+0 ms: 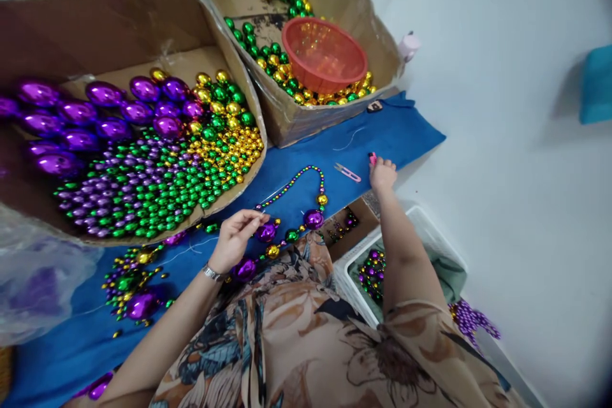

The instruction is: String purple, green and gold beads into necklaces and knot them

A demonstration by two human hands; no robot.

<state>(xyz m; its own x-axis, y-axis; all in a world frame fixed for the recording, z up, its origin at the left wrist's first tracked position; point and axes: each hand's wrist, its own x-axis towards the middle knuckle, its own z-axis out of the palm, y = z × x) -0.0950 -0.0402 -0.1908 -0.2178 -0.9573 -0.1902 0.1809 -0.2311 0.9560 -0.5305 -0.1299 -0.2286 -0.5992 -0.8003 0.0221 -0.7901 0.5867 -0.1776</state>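
My left hand (234, 239), a metal watch on its wrist, pinches a thin white string (263, 211) at one end of a bead necklace (313, 219). Small beads form an arc across the blue cloth, and large purple, gold and green balls run back toward my lap. Farther right, my right hand (384, 175) has its fingers closed around a small pink object (372, 157), mostly covered, so its kind is unclear. Pink thread snips (347, 172) lie on the cloth between the hands, left of my right hand.
A cardboard box (239, 201) of purple, green and gold beads stands at left. Behind it, another box (306, 116) holds beads and a red plastic bowl (325, 54). Loose beads (127, 284) lie on the blue cloth (287, 162). A white basket (356, 261) stands below my right arm.
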